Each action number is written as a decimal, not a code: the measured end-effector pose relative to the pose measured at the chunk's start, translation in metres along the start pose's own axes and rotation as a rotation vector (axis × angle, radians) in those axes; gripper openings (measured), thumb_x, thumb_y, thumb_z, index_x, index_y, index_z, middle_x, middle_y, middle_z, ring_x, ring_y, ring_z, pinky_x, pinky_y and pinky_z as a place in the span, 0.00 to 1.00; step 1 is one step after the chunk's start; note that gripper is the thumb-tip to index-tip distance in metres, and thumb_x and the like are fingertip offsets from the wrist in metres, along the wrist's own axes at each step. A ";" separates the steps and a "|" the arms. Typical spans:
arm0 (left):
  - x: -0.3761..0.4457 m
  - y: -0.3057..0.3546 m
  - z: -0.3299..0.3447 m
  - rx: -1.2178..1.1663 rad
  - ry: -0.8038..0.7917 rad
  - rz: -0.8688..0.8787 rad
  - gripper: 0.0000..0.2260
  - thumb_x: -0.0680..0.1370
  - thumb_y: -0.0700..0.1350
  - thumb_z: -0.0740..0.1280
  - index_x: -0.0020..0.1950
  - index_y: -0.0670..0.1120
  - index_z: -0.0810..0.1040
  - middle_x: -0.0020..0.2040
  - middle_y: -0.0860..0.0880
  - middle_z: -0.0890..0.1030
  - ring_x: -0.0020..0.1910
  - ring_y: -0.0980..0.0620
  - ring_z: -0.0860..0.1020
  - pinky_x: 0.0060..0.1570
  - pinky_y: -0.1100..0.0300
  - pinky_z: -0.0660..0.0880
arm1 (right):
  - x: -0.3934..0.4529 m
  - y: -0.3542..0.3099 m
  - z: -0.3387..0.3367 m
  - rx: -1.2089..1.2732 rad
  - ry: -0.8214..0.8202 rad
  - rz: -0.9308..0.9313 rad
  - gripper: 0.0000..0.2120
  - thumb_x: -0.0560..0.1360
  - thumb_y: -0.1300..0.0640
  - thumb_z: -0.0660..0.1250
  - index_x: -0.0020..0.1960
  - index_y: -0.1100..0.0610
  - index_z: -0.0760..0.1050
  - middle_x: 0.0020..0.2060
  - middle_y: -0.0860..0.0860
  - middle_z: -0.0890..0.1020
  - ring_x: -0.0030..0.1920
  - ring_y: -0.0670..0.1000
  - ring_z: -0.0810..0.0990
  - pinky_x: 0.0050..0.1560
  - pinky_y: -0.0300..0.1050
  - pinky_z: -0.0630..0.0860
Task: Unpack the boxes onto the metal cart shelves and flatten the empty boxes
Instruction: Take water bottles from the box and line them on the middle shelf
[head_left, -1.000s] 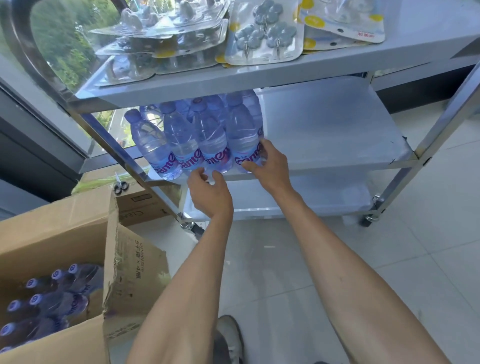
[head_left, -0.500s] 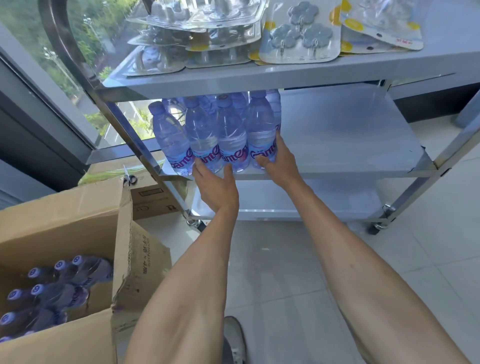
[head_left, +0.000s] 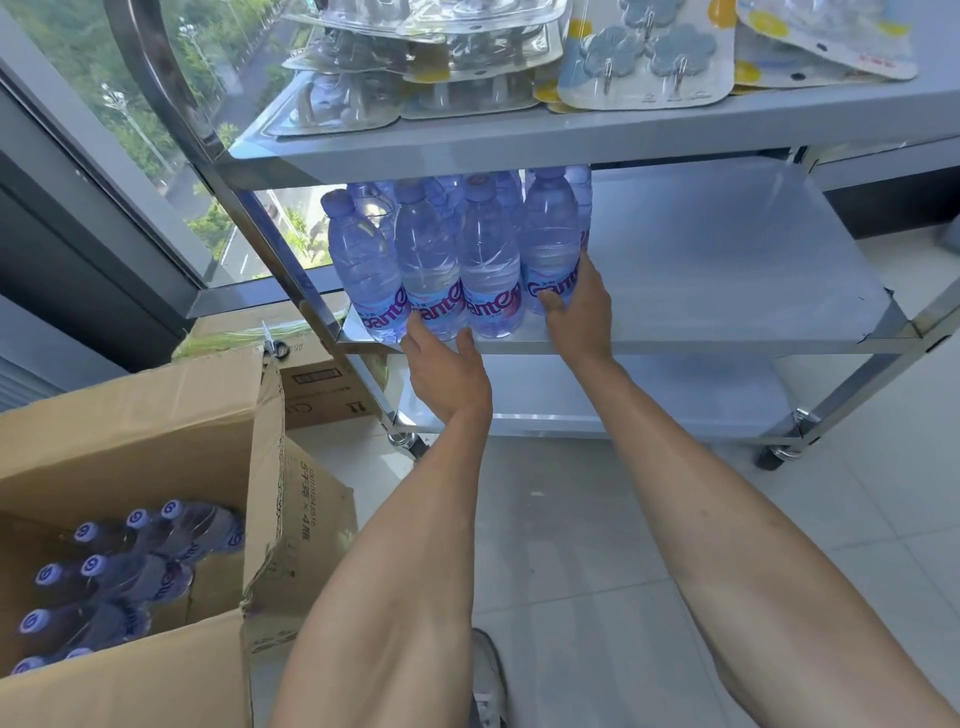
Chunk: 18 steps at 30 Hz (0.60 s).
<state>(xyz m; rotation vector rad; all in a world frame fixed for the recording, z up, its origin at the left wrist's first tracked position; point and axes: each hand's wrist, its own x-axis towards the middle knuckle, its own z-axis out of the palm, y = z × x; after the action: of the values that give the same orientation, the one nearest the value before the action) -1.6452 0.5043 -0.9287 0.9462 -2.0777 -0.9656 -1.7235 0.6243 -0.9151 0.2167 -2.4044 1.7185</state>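
A metal cart (head_left: 613, 140) with three shelves stands on a pale tiled floor (head_left: 571, 519) beside a large window (head_left: 130, 104) that looks out on trees and a road. Its top shelf carries blister packs of hooks (head_left: 644, 52). On the left of the middle shelf (head_left: 727, 270) a pack of water bottles (head_left: 452, 260) stands upright. An open cardboard box (head_left: 156, 415) at lower left holds more bottles (head_left: 130, 566), and a second box (head_left: 322, 379) sits behind it.

The right hand (head_left: 576, 306) lies flat with straight fingers against the pack's right side. The left hand (head_left: 447, 369) is spread open at the pack's front, fingertips at the bottle bases. Compared with a second ago, the pack sits further back and to the left on the shelf, and both hands have followed it in.
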 end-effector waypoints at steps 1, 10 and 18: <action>0.003 -0.001 -0.001 0.025 -0.002 -0.005 0.26 0.77 0.47 0.72 0.73 0.45 0.67 0.67 0.44 0.75 0.61 0.43 0.77 0.58 0.53 0.73 | 0.001 -0.001 0.002 0.000 0.017 0.011 0.27 0.77 0.63 0.68 0.74 0.61 0.64 0.66 0.59 0.75 0.65 0.58 0.74 0.67 0.53 0.71; 0.006 -0.006 0.002 0.094 0.004 -0.025 0.24 0.76 0.40 0.72 0.71 0.43 0.69 0.68 0.45 0.74 0.65 0.44 0.75 0.61 0.55 0.71 | 0.022 0.000 0.007 -0.048 -0.015 0.062 0.29 0.79 0.61 0.66 0.77 0.59 0.60 0.69 0.56 0.73 0.68 0.58 0.73 0.69 0.53 0.70; 0.000 -0.006 0.007 0.093 0.008 -0.006 0.26 0.77 0.40 0.70 0.73 0.42 0.67 0.68 0.44 0.73 0.67 0.44 0.73 0.62 0.56 0.71 | 0.035 0.000 0.005 -0.044 -0.048 0.081 0.32 0.76 0.62 0.69 0.76 0.61 0.59 0.69 0.57 0.72 0.68 0.59 0.72 0.68 0.55 0.70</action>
<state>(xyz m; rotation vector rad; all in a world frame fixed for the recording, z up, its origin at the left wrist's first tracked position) -1.6489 0.5036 -0.9369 1.0016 -2.1303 -0.8734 -1.7576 0.6189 -0.9091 0.1590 -2.5154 1.7107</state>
